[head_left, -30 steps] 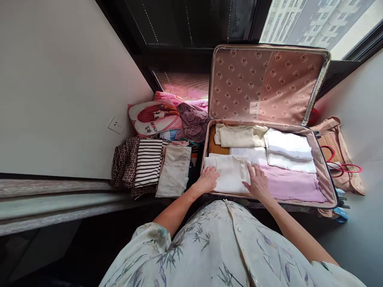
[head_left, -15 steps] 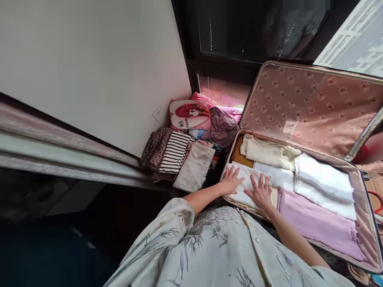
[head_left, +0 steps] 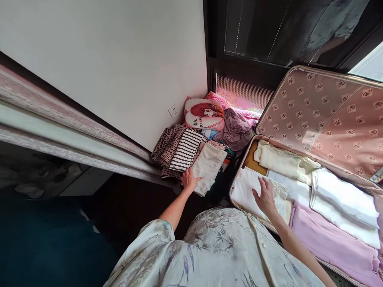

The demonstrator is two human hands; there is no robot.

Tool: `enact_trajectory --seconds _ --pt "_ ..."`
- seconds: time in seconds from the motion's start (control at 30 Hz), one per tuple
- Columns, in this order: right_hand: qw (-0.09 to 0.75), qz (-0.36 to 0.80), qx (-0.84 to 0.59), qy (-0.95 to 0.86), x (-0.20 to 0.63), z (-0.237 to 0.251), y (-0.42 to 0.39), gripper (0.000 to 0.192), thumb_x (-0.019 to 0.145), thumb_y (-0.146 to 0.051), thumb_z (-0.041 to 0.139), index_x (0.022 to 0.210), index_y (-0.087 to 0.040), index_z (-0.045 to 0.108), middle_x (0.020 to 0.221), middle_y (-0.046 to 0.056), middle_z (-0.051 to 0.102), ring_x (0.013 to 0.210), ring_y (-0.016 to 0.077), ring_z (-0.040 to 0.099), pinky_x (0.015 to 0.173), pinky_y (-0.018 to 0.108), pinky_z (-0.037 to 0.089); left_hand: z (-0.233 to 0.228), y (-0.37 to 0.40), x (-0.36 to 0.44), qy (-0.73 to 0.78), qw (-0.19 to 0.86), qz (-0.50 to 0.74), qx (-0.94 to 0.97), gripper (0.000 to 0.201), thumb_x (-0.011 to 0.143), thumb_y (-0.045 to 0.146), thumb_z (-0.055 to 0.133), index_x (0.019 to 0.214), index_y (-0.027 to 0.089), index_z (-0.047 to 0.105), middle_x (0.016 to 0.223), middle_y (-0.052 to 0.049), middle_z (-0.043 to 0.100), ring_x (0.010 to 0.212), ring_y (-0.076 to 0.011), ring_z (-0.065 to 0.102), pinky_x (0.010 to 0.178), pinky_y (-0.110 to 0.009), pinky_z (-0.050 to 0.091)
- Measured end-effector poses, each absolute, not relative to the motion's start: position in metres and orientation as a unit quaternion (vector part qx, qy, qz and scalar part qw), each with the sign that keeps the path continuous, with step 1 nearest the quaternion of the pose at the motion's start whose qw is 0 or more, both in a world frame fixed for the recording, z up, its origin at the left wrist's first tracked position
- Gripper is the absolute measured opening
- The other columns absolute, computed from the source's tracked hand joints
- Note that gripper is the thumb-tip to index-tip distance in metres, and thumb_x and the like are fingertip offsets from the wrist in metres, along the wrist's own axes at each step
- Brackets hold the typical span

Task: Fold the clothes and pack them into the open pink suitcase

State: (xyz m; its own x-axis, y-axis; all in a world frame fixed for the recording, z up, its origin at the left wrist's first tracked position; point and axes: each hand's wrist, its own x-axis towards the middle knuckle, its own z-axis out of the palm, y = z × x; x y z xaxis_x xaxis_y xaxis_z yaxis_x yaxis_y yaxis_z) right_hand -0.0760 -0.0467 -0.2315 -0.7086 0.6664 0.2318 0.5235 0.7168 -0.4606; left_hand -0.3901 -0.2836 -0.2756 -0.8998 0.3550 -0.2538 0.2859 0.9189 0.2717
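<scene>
My left hand point(head_left: 190, 180) is at the near left edge of a folded cream garment point(head_left: 210, 165), thumb apart from the fingers; whether it grips the cloth I cannot tell, but the fingers look spread. Beside that garment lie a black-and-white striped folded cloth point(head_left: 187, 148) and a brown patterned cloth point(head_left: 167, 143). My right hand point(head_left: 265, 197), fingers apart and holding nothing, hovers over or lightly touches a folded white garment point(head_left: 247, 189) in the open suitcase point(head_left: 231, 191). Around it in the case are a cream garment point(head_left: 284, 161), white folded clothes point(head_left: 344, 195) and a lilac garment point(head_left: 329, 241).
A pink cushion point(head_left: 204, 114) with a cartoon figure and a crumpled mauve cloth point(head_left: 236, 129) sit behind the pile. The suitcase's raised lid point(head_left: 326, 107) leans near the dark window. A pale wall point(head_left: 119, 71) with a socket point(head_left: 172, 111) rises on the left.
My left hand has left the white garment in the suitcase and moved left to the cream garment on the pile. My right hand has lifted slightly. The view has swung left.
</scene>
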Motion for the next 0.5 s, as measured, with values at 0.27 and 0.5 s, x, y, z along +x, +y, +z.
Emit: enact_trajectory --seconds 0.27,0.5 --pt "0.146 0.303 -0.302 -0.892 -0.111 -0.217 -0.064 0.048 0.094 -0.033 0.047 0.14 -0.022 0.052 0.131 0.016 0.062 0.095 0.0239 0.07 0.083 0.044 0.06 -0.273 -0.281 -0.399 0.935 0.279 0.17 0.139 0.029 0.086 0.036 0.076 0.109 0.02 0.071 0.106 -0.01 0.074 0.103 -0.0261 0.07 0.084 -0.031 0.05" --pt "0.113 0.368 -0.251 -0.888 -0.141 -0.213 -0.075 0.042 0.095 -0.029 0.047 0.135 -0.022 0.057 0.121 0.013 0.065 0.088 0.02 0.071 0.08 0.039 0.06 -0.269 -0.289 -0.383 0.972 0.077 0.113 0.19 0.064 0.086 0.028 0.072 0.145 0.021 0.05 0.149 -0.017 0.048 0.131 -0.0374 0.049 0.103 -0.048 0.043"
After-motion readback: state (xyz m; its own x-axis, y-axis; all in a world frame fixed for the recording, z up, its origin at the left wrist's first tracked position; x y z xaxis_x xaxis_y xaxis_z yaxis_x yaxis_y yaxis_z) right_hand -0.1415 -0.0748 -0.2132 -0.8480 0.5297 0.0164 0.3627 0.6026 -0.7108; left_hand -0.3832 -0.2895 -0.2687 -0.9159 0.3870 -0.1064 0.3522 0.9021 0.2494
